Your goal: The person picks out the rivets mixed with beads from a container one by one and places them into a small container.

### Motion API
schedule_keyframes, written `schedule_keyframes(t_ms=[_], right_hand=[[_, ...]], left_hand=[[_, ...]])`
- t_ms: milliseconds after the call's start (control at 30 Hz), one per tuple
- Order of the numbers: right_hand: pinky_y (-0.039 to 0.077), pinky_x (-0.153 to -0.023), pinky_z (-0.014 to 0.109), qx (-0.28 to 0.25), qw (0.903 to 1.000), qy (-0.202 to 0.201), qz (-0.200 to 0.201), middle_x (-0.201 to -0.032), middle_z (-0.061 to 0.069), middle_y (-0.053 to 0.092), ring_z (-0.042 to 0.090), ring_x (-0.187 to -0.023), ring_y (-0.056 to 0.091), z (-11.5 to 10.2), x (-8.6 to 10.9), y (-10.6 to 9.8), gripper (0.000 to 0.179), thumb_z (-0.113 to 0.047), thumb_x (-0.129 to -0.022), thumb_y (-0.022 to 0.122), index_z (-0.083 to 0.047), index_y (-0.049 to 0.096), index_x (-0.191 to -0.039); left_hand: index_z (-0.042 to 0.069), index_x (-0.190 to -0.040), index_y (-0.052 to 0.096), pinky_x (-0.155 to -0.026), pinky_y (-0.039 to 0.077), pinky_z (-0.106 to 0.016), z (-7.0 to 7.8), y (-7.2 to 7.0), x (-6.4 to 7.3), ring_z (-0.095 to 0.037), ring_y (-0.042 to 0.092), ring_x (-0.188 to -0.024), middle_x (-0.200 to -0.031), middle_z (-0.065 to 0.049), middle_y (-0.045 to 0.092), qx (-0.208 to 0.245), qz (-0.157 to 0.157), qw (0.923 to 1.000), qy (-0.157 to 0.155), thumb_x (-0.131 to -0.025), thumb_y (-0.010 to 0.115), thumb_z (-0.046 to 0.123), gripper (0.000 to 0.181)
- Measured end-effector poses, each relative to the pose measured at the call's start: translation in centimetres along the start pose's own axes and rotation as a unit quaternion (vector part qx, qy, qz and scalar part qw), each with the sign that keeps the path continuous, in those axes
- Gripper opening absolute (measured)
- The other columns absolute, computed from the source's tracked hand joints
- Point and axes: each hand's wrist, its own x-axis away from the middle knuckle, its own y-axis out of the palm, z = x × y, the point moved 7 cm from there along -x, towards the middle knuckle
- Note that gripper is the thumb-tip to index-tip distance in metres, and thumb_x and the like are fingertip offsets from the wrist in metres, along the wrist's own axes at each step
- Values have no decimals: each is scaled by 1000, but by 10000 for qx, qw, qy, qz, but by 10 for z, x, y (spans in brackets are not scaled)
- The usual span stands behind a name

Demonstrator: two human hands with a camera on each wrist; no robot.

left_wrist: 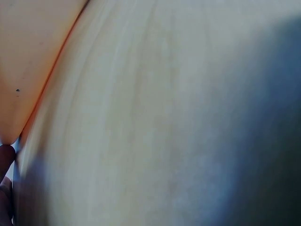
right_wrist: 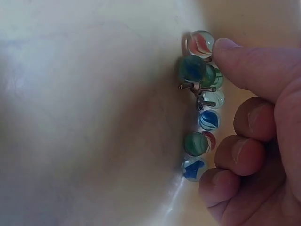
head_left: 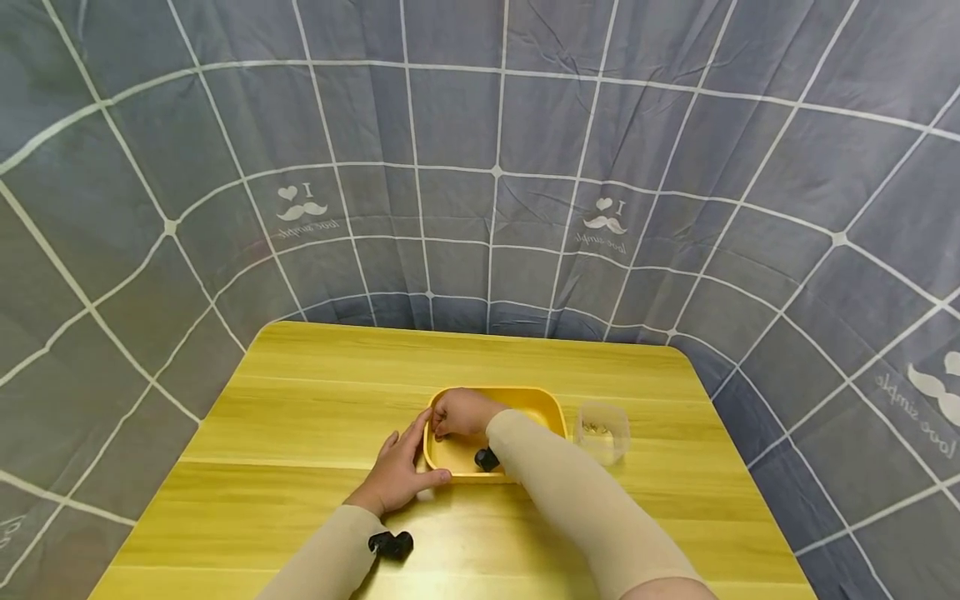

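Note:
A yellow rectangular tray (head_left: 555, 408) sits on the table, and my left hand (head_left: 393, 475) spans its near left corner. The fingers lie along the left side while the thumb touches the front rim. Inside the tray, my right hand (head_left: 467, 412) reaches down at the left end. From the right wrist, several glass marbles show in a row, among them an orange-swirled marble (right_wrist: 200, 44), a blue-swirled marble (right_wrist: 209, 120) and a green marble (right_wrist: 195, 143). Small metal pieces (right_wrist: 190, 87) lie among them. The right thumb is right at the orange-swirled marble; the other visible fingers bend beside the row.
To the right of the tray stands a clear plastic box (head_left: 617, 442) with a few small dark pieces (head_left: 596, 428) in it. Everything stands on a yellow wood-grain table (head_left: 315, 392). A grey checked curtain (head_left: 465, 208) hangs behind and along both sides.

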Motion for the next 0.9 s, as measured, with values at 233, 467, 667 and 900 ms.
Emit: schedule_keyframes(t_ms=[233,467,667,900], right_hand=[[53,-81,17,-130,9996,-229,79,-87,-15,74,1,-78,61,6,-4,6,10,-20,-97,77,-22,82,-89],[53,-78,17,-220,9993,-281,108,-85,-16,74,1,-77,61,11,-7,9,10,-18,-95,76,-23,82,-88],[53,-79,17,-325,9992,-194,82,-90,-13,77,2,-78,62,8,-3,5,7,-16,-94,77,-19,83,-94],[53,-78,16,-254,9995,-139,80,-94,-11,78,2,-77,61,8,-4,4,11,-12,-92,75,-18,83,-98]], left_hand=[[20,-172,12,-131,5,-64,-2,2,0,-35,34,-159,-174,-12,28,18,21,10000,-44,-89,79,55,112],[21,-172,13,-131,6,-65,0,1,-1,-35,34,-159,-174,-12,28,18,-18,10000,-17,-89,80,54,111],[21,-172,13,-131,6,-65,2,-2,-2,-36,34,-158,-173,-13,29,-10,-39,10000,-45,-89,80,54,111],[21,-172,13,-132,6,-65,3,-5,-4,-36,35,-158,-173,-13,30,-15,-62,10000,-60,-90,80,54,111]])
